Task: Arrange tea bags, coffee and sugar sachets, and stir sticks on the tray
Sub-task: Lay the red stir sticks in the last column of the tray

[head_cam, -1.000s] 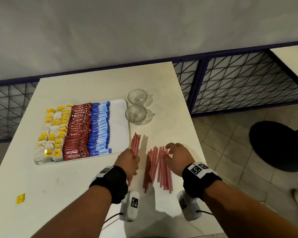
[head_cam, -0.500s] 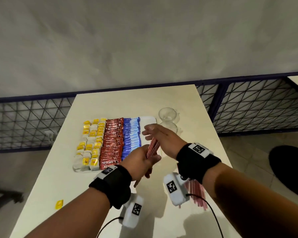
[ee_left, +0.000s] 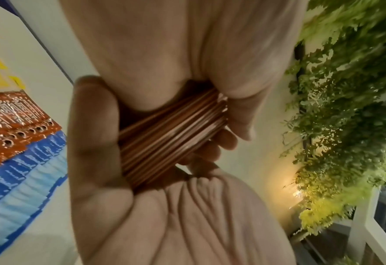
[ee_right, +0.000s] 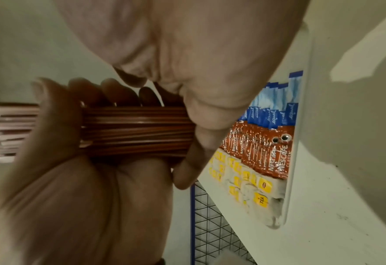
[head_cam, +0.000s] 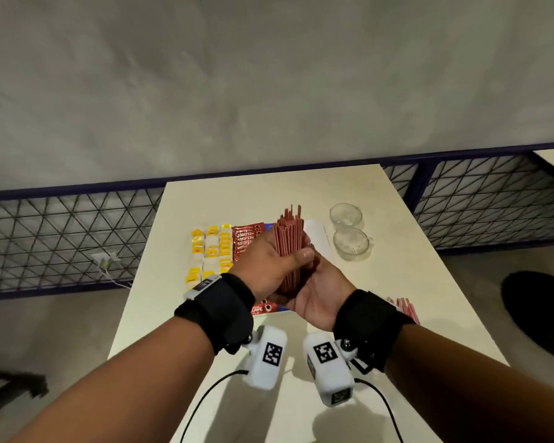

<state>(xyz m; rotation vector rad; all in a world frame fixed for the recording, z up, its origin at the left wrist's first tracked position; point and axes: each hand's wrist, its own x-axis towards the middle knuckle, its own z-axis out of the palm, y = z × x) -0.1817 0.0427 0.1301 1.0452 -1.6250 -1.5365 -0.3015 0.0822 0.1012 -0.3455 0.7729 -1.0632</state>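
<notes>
sachets: "NESCAFE", "equal", "TEA" | both hands grip stir sticks

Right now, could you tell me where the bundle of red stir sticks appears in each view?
Head: bundle of red stir sticks centre, upright between both hands.
Left wrist: centre, slanting across the palm.
Right wrist: left of centre, lying level.
Shared landmark: red Nescafe sachets.

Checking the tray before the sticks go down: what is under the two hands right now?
Below the left hand and right hand, holding the stir sticks, the tray shows coffee sachets and sugar sachets; the rest is covered.
</notes>
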